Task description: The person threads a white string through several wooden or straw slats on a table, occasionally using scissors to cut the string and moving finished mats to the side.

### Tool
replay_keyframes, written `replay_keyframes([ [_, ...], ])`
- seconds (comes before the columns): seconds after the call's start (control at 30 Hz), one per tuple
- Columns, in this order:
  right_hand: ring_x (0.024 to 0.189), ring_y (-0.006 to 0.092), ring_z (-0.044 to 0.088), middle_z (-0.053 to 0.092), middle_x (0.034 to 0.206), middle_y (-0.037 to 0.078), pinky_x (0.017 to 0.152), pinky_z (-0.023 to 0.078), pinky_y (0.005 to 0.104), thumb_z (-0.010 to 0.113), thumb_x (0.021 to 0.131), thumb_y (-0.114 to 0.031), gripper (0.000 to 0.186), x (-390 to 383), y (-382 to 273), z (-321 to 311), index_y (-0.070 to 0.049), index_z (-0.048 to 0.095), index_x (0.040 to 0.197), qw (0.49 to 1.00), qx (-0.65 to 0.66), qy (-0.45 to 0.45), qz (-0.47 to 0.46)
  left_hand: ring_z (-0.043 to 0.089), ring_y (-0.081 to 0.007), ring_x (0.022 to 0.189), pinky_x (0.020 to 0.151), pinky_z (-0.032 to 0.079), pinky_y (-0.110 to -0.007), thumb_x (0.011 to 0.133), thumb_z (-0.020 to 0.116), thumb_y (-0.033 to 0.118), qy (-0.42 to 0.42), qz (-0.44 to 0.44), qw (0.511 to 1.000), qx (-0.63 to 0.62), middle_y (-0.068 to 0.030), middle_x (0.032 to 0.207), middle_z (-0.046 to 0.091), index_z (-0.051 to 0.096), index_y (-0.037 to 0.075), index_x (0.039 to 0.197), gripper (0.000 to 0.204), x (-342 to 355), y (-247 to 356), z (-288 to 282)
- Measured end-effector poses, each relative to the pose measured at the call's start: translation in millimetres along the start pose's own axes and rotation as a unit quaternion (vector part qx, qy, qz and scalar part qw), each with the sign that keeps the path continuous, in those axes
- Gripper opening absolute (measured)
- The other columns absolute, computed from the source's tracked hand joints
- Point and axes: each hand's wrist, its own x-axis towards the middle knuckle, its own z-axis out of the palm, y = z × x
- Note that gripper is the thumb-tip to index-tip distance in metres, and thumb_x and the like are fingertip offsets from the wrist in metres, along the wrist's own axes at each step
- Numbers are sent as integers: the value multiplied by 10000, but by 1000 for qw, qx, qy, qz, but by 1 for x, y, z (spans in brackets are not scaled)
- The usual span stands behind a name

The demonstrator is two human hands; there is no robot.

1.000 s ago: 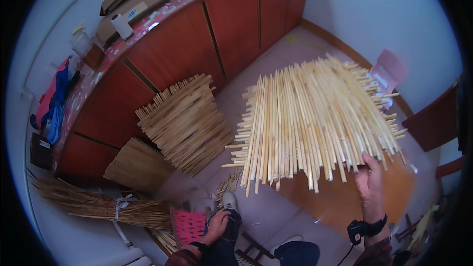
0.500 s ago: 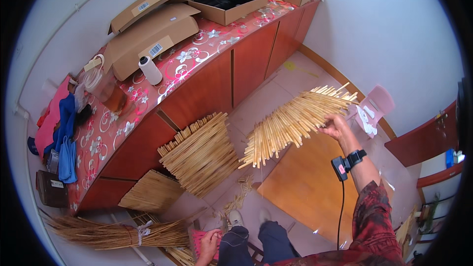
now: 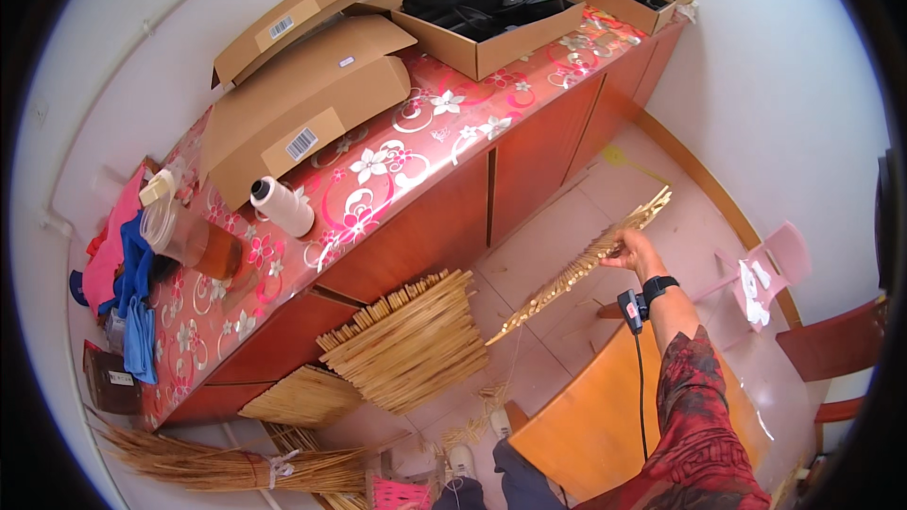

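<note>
My right hand grips a flat mat of thin pale bamboo sticks by its upper end. The mat hangs edge-on over the tiled floor, slanting down to the left. A black band with a small device sits on that wrist, and a cable hangs from it. A stack of similar stick mats leans against the red-brown cabinet, well left of the hand. My left hand is out of view; only a pink object shows at the bottom edge.
An orange wooden tabletop lies below my right arm. A smaller stick mat and a straw bundle lie at lower left. The floral counter holds cardboard boxes and a white thread spool. A pink chair stands right.
The stick mat, first spread wide in front of me, has swung edge-on and out to the right in my right hand. The view has risen to take in the counter.
</note>
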Motion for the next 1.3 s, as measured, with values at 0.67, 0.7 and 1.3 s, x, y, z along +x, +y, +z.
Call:
replay_keyframes([
  [0.67,632,119,526,547,760,9,547,458,283,506,812,-145,259,30,219,80,-80,533,1061,853,-403,-214,-253,542,-197,899,810,410,-292,876,441,204,1,-9,992,123,-125,951,595,563,-11,997,275,28,14,12],
  [0.7,670,113,537,553,819,5,579,467,274,517,822,-141,262,-5,234,89,-86,520,1079,877,-357,-280,-159,539,-196,903,810,409,-291,879,435,199,16,53,990,132,-127,968,589,557,-13,1006,276,30,26,15],
  [1.3,812,92,521,571,893,39,712,429,226,523,842,-116,197,-385,221,125,-22,581,1004,944,-48,-316,-86,362,-47,520,490,340,-181,896,407,143,-345,140,924,-91,-13,759,568,281,64,1303,433,38,169,21],
])
